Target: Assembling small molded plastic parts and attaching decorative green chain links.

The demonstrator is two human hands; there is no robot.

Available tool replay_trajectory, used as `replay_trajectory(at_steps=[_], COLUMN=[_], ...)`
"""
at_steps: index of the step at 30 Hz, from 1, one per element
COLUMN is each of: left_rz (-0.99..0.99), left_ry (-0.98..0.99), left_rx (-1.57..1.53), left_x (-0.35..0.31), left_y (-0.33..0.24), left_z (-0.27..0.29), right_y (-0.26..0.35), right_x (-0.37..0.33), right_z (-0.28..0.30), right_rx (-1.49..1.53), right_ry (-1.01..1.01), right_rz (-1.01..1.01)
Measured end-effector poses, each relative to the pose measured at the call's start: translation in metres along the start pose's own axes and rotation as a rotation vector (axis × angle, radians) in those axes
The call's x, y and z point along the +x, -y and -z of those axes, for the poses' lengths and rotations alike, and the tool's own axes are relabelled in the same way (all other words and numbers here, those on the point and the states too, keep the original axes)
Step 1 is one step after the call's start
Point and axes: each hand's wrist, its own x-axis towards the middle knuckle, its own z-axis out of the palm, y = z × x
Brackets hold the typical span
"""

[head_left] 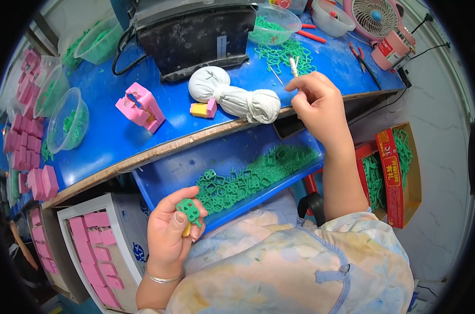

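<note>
Blue worktable [106, 131] (crowded), pale tiled floor [436, 172].

At six o'clock we see our pastel floral smock [300, 267]. At centre sits a blue plastic tray [164, 180] of green plastic frames [248, 178]. At nine o'clock, pink foam blocks [23, 141] edge the blue curved worktable [106, 136]; a white knotted cloth bundle [237, 97] lies toward twelve.

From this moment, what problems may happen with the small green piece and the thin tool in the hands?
1. The left hand pinches the green piece only at the fingertips, off the blue tray; if it slips, it may fall on the lap, not the tray.
2. The right hand holds a thin tool with its tip up near the table edge; it might prick a finger or catch the white cloth bundle.
</note>
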Motion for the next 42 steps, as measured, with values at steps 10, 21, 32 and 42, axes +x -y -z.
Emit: replay_trajectory(at_steps=[10, 21, 32, 42], left_rz=[-0.012, 0.090, 0.065, 0.067], left_ry=[0.018, 0.191, 0.179, 0.139], left_rx=[-0.011, -0.278, -0.279, -0.260], left_x=[-0.004, -0.004, -0.008, -0.009], left_y=[-0.002, 0.000, 0.001, 0.000], left_z=[0.000, 0.000, -0.004, -0.006], right_y=[0.001, 0.089, 0.103, 0.107], right_x=[-0.005, -0.053, -0.066, -0.071], right_z=[-0.010, -0.009, -0.032, -0.041], right_rx=[0.221, 0.969, 0.860, 0.734], right_ry=[-0.333, 0.454, 0.252, 0.187], right_rz=[0.176, 0.113, 0.403, 0.481])
